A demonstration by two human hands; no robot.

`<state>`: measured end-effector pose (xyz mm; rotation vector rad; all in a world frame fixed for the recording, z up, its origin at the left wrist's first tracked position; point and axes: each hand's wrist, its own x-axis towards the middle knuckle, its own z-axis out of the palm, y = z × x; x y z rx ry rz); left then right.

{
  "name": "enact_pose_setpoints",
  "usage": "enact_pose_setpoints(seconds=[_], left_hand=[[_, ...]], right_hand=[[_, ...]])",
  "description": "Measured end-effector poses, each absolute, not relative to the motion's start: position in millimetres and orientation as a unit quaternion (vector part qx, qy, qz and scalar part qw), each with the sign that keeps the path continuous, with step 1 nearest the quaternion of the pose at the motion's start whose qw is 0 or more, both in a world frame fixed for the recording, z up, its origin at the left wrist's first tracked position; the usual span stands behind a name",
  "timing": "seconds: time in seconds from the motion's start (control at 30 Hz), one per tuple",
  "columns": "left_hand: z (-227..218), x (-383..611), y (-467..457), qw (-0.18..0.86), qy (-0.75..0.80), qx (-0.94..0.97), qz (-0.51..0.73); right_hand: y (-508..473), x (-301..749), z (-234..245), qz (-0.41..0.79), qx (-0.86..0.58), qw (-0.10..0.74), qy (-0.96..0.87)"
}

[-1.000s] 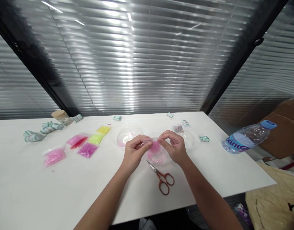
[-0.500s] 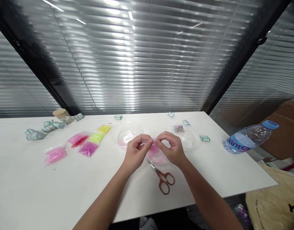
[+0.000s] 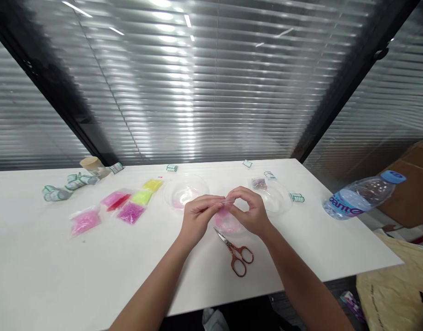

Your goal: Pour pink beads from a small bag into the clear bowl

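Note:
My left hand [image 3: 202, 217] and my right hand [image 3: 251, 212] meet at the fingertips over the table's middle. Both pinch a thin clear plastic piece [image 3: 228, 201], its kind too small to make out. Below them is a clear dish with pink contents [image 3: 228, 223], partly hidden by my hands. A pair of scissors [image 3: 235, 253] with copper-coloured handles lies just nearer to me, its blades pointing up and left. Behind my left hand is a clear round dish [image 3: 170, 195] with some pink in it; another clear dish [image 3: 277, 202] stands behind my right hand.
Small bags of pink [image 3: 85, 221], purple [image 3: 130, 213] and yellow [image 3: 141, 197] material lie at left. Several green-and-white wrapped rolls [image 3: 56, 194] are along the back. A water bottle [image 3: 356, 200] leans at right, near the table edge [image 3: 363, 236]. A cardboard box [image 3: 404, 193] is beyond.
My left fingers have straightened and flattened at the plastic piece, while my right hand still pinches it. The scene has shifted slightly as my head moved.

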<state>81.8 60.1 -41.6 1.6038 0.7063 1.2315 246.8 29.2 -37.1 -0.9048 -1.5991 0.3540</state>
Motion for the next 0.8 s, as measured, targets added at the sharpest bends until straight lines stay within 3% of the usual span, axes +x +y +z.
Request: enact_pose_setpoints(seconds=[0.27, 0.5, 0.73, 0.8], left_hand=[[-49, 87, 59, 0.489, 0.283, 0.663, 0.491], [-51, 87, 58, 0.430, 0.298, 0.699, 0.488], [-41, 64, 82, 0.321, 0.401, 0.576, 0.636], [-39, 47, 97, 0.239, 0.438, 0.486, 0.717]], right_hand=[[26, 248, -36, 0.158, -0.376, 0.622, -0.668], [27, 250, -39, 0.200, -0.363, 0.624, -0.663], [29, 261, -38, 0.097, -0.495, 0.620, -0.601], [31, 265, -40, 0.052, -0.552, 0.595, -0.582]])
